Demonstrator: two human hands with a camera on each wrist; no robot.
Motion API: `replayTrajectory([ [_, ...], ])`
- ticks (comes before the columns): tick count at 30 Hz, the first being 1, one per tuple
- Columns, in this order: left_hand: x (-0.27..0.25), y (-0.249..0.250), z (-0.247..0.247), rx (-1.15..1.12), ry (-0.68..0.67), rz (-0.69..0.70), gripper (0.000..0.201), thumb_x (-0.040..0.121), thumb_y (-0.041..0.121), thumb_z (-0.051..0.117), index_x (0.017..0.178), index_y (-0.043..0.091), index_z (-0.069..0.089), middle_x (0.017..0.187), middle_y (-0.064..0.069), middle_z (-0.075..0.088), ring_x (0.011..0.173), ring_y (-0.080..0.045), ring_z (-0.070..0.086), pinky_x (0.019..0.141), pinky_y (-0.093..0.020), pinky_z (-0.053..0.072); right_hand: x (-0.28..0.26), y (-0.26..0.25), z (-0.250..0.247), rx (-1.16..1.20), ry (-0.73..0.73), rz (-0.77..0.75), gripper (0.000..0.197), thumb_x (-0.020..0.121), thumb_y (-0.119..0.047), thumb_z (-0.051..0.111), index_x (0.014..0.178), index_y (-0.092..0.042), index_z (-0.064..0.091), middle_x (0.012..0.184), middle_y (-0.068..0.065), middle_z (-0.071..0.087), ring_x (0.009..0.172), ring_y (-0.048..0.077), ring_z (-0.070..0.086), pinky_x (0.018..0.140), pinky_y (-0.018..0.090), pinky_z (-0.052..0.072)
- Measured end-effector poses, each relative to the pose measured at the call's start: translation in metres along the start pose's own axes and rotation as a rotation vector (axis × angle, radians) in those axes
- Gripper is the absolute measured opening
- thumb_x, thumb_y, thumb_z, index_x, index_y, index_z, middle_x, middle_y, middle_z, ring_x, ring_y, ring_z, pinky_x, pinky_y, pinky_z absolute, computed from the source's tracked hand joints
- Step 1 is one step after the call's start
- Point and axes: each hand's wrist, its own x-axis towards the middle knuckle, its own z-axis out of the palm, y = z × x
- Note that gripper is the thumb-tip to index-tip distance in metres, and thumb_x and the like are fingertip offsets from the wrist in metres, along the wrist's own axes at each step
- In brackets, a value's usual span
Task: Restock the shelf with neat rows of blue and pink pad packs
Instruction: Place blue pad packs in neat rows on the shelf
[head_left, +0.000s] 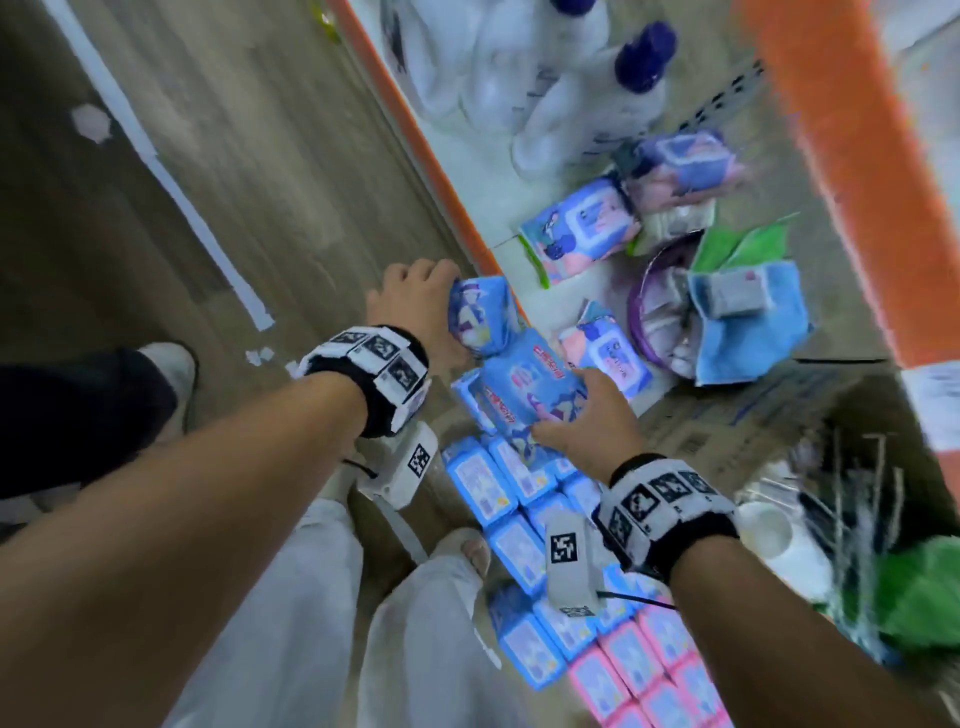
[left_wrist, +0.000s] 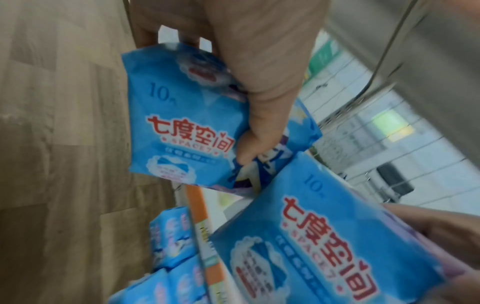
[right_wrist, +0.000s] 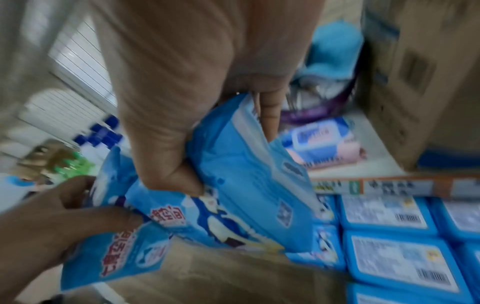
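My left hand (head_left: 431, 312) grips a blue pad pack (head_left: 480, 317) above the shelf's front edge, thumb across its printed face (left_wrist: 182, 123). Just right of it, my right hand (head_left: 582, 415) grips a second blue pad pack (head_left: 530, 384), thumb on the front and fingers behind (right_wrist: 246, 174). The two packs overlap at their corners. Below them, blue packs (head_left: 483, 483) lie in neat rows with their barcode backs up (right_wrist: 389, 246). Pink packs (head_left: 639, 670) continue the rows nearer to me. The picture is blurred by motion.
On the lower shelf behind its orange edge (head_left: 426, 156) lie wet-wipe packs (head_left: 582, 228), white bottles with blue caps (head_left: 597, 104), a purple bowl (head_left: 649, 322) and a blue cloth (head_left: 748, 322). A cardboard box (head_left: 727, 415) stands to the right. Wooden floor spreads to the left.
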Motion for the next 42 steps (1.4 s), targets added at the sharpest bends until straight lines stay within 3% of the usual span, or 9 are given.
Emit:
replayTrajectory([
  [3, -0.060, 0.040, -0.074, -0.050, 0.049, 0.036, 0.076, 0.059, 0.039, 0.079, 0.123, 0.021, 0.044, 0.127, -0.003, 0.046, 0.121, -0.028, 0.037, 0.093, -0.043, 0.040, -0.075, -0.047, -0.061, -0.012, 0.082, -0.087, 0.040, 0.059, -0.015, 0.078, 0.077, -0.031, 0.046, 0.080, -0.014, 0.050, 0.072, 0.008, 0.050, 0.059, 0.019, 0.036],
  [8, -0.153, 0.103, -0.195, -0.042, 0.183, 0.263, 0.073, 0.055, 0.039, 0.081, 0.117, 0.016, 0.051, 0.119, -0.004, 0.053, 0.116, -0.030, 0.043, 0.093, -0.044, 0.040, -0.200, -0.113, -0.149, -0.058, 0.144, -0.244, 0.044, 0.062, -0.019, 0.076, 0.098, -0.021, 0.050, 0.094, -0.001, 0.052, 0.087, 0.015, 0.053, 0.071, 0.024, 0.039],
  [13, -0.224, 0.178, -0.299, -0.042, 0.420, 0.469, 0.062, 0.055, 0.040, 0.069, 0.111, 0.013, 0.061, 0.105, -0.008, 0.060, 0.102, -0.033, 0.051, 0.086, -0.039, 0.041, -0.305, -0.154, -0.229, -0.033, 0.355, -0.421, 0.052, 0.057, -0.021, 0.078, 0.096, -0.033, 0.045, 0.086, -0.020, 0.043, 0.087, 0.008, 0.048, 0.068, 0.018, 0.033],
  [15, -0.249, 0.211, -0.334, -0.041, 0.437, 0.560, 0.054, 0.054, 0.040, 0.077, 0.100, 0.016, 0.062, 0.094, -0.005, 0.061, 0.094, -0.030, 0.056, 0.079, -0.036, 0.043, -0.338, -0.163, -0.257, -0.050, 0.431, -0.486, 0.052, 0.053, -0.027, 0.078, 0.091, -0.036, 0.043, 0.084, -0.018, 0.044, 0.085, 0.010, 0.046, 0.064, 0.020, 0.032],
  [18, -0.281, 0.263, -0.380, -0.004, 0.440, 0.750, 0.063, 0.043, 0.058, 0.061, 0.087, 0.013, 0.063, 0.080, -0.005, 0.062, 0.076, -0.028, 0.059, 0.073, -0.034, 0.042, -0.380, -0.169, -0.298, -0.020, 0.523, -0.524, 0.049, 0.044, -0.044, 0.065, 0.086, -0.045, 0.042, 0.090, -0.016, 0.049, 0.083, 0.007, 0.050, 0.064, 0.017, 0.038],
  [22, -0.303, 0.329, -0.419, 0.018, 0.415, 0.831, 0.075, 0.041, 0.056, 0.076, 0.101, 0.014, 0.061, 0.093, -0.006, 0.063, 0.086, -0.026, 0.057, 0.076, -0.032, 0.043, -0.420, -0.172, -0.346, 0.042, 0.666, -0.533, 0.049, 0.042, -0.038, 0.066, 0.085, -0.043, 0.044, 0.094, -0.012, 0.055, 0.081, 0.004, 0.056, 0.066, 0.013, 0.042],
  [32, -0.265, 0.428, -0.446, 0.394, 0.434, 0.729, 0.068, 0.059, 0.034, 0.078, 0.121, 0.028, 0.052, 0.115, -0.004, 0.055, 0.109, -0.030, 0.047, 0.088, -0.041, 0.045, -0.419, -0.181, -0.435, 0.079, 0.879, -0.421, 0.040, 0.064, -0.023, 0.074, 0.097, -0.018, 0.052, 0.103, 0.007, 0.056, 0.094, 0.023, 0.056, 0.073, 0.032, 0.046],
  [37, -0.217, 0.450, -0.435, 0.595, 0.328, 0.670, 0.068, 0.082, 0.033, 0.060, 0.142, 0.034, 0.028, 0.148, -0.002, 0.029, 0.135, -0.030, 0.024, 0.108, -0.048, 0.030, -0.376, -0.191, -0.466, -0.264, 0.702, -0.213, 0.042, 0.077, -0.021, 0.066, 0.115, -0.010, 0.050, 0.112, 0.013, 0.056, 0.108, 0.030, 0.048, 0.077, 0.027, 0.035],
  [42, -0.171, 0.478, -0.438, 0.723, 0.257, 0.758, 0.070, 0.087, 0.037, 0.058, 0.146, 0.027, 0.022, 0.147, -0.011, 0.031, 0.133, -0.030, 0.032, 0.109, -0.036, 0.026, -0.344, -0.207, -0.488, -0.439, 0.664, -0.036, 0.065, 0.085, -0.019, 0.056, 0.142, -0.014, 0.025, 0.132, 0.015, 0.046, 0.123, 0.031, 0.037, 0.097, 0.032, 0.033],
])
